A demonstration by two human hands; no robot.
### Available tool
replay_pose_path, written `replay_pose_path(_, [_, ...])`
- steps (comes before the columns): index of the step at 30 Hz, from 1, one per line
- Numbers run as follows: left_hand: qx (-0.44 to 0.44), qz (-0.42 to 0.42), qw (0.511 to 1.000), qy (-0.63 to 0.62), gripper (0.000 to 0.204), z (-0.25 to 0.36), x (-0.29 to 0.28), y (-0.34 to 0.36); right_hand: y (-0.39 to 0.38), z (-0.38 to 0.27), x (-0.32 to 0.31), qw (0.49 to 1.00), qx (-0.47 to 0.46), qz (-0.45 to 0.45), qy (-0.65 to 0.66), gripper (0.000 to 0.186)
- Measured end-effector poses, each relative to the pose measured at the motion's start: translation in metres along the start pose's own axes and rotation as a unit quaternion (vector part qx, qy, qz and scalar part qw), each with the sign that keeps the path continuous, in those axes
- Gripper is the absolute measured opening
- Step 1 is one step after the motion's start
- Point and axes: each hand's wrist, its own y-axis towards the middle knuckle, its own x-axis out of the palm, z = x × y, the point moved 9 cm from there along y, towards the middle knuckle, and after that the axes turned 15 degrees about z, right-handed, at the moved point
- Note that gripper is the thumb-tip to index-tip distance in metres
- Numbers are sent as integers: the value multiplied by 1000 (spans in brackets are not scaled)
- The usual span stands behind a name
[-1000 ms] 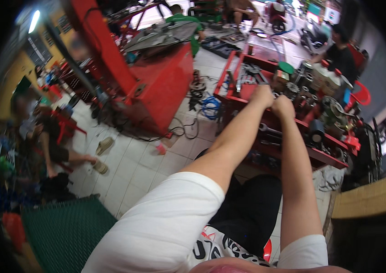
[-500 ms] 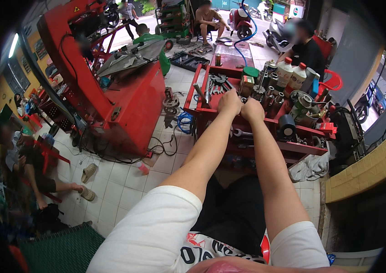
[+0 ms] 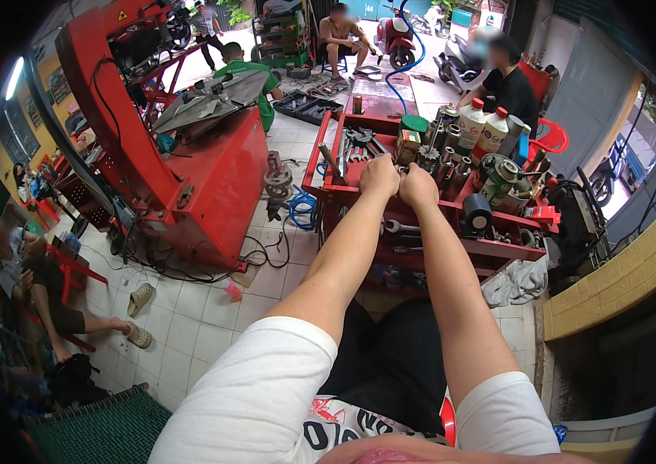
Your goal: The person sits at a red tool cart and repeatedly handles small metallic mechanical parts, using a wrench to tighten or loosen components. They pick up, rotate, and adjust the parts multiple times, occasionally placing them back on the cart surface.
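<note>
Both arms stretch forward over a red tool cart point(image 3: 490, 249). My left hand point(image 3: 380, 176) is closed in a fist, knuckles up, at the cart's near edge. Close beside it, my right hand point(image 3: 418, 188) is also closed; whatever lies inside the fingers is hidden from above. Several open-end wrenches point(image 3: 360, 143) lie in the top tray beyond my left hand. Past the right hand stand metal sockets point(image 3: 445, 166), and a green-lidded can point(image 3: 414, 122) is just behind. A large wrench point(image 3: 401, 226) rests in the lower drawer under my wrists.
White bottles point(image 3: 490, 135) with red caps and a black cylinder point(image 3: 477, 210) crowd the cart's right side. A red machine point(image 3: 212, 193) stands left, cables on the tiles near it. A person in green point(image 3: 262, 100) crouches ahead; one in black point(image 3: 515, 97) sits right.
The whole view has shifted slightly, so the scene sits a little further left. My hands stay close together over the same part of the cart, still closed.
</note>
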Motion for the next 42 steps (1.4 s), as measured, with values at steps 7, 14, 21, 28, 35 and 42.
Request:
replay_pose_path(7, [-10,-17,1000,1,31,0,0,-1,-3,-3,-4,1000,-8,4,9,41])
replay_pose_path(14, [-20,-10,1000,8,28,-6,6,2,-2,-4,-3,1000,-1,-15,1,40])
replay_pose_path(21, [-20,-35,999,15,28,-5,11,2,2,5,-9,998,31,10,49,40])
replay_pose_path(28, [2,-46,999,-3,27,1,9,-2,9,31,-25,952,121,68,272,45])
replay_pose_path(35, [-3,-50,999,4,23,7,5,-4,20,64,-12,896,164,145,387,37])
replay_pose_path(42, [-1,-49,999,6,23,1,9,-2,19,54,-16,838,120,184,499,26])
